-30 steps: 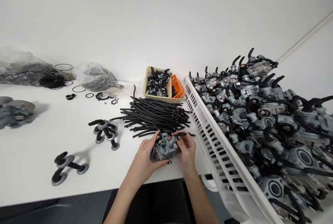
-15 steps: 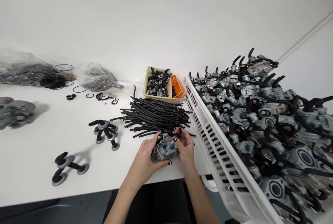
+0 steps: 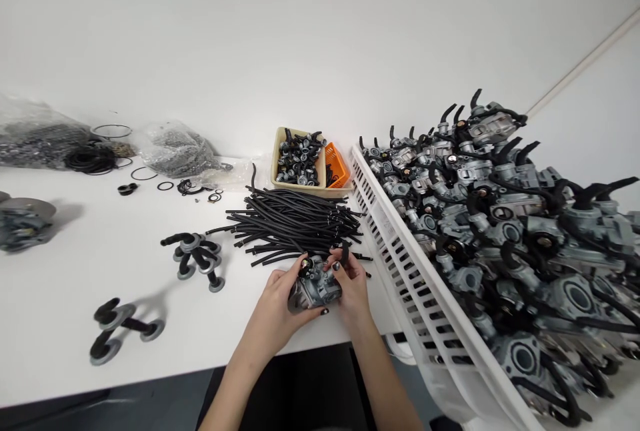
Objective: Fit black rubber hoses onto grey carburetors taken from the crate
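Just above the table's front edge, a grey metal carburetor (image 3: 320, 289) is held between my two hands. My left hand (image 3: 274, 304) wraps its left side, thumb along the bottom and index finger at the top. On the other side my right hand (image 3: 354, 287) grips the carburetor with bent fingers, near a short black hose (image 3: 345, 253) that sticks up. The fingers partly hide where that hose meets the body. Right behind the hands lies a pile of thin black rubber hoses (image 3: 295, 217).
A white slatted crate (image 3: 400, 251) heaped with carburetors (image 3: 505, 211) stands on the right. Behind the hoses sit a cream tray (image 3: 275, 164) of small fittings and an orange basket (image 3: 338, 163). Flanged black elbows (image 3: 197, 257), rubber rings (image 3: 165, 186) and plastic bags (image 3: 173, 147) lie leftward.
The view has turned slightly, so the table's things sit a little further left. Both hands keep their hold on the carburetor, which looks barely moved.
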A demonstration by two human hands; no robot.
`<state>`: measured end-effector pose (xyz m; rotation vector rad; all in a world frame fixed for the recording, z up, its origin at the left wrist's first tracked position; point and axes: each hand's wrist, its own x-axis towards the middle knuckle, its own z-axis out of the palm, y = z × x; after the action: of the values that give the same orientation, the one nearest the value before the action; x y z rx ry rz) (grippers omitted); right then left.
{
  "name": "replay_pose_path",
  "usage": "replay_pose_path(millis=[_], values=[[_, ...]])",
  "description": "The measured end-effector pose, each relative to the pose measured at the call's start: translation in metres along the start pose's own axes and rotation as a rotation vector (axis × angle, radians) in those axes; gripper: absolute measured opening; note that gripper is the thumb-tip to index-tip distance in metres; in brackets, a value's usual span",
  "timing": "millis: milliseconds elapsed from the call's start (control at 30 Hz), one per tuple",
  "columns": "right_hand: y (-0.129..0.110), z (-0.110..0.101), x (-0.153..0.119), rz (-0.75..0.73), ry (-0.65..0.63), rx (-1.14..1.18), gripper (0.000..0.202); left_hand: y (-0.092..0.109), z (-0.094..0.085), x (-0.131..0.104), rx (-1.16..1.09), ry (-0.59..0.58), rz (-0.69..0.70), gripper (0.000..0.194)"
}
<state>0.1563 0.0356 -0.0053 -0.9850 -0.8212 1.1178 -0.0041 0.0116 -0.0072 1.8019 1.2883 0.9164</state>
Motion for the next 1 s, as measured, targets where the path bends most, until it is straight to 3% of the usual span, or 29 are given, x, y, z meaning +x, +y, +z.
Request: replay_pose_path(millis=[433,1000], values=[[-0.012,-0.001,-0.008,0.114,-0.055,0.174,0.023,-0.001,-0.001,0.0,0.008,0.028,-0.001,0.085],[-0.015,-0.002,-0.008,0.088,-0.117,0.101,0.025,-0.003,-0.001,-0.001,-0.009,0.056,-0.026,0.081]])
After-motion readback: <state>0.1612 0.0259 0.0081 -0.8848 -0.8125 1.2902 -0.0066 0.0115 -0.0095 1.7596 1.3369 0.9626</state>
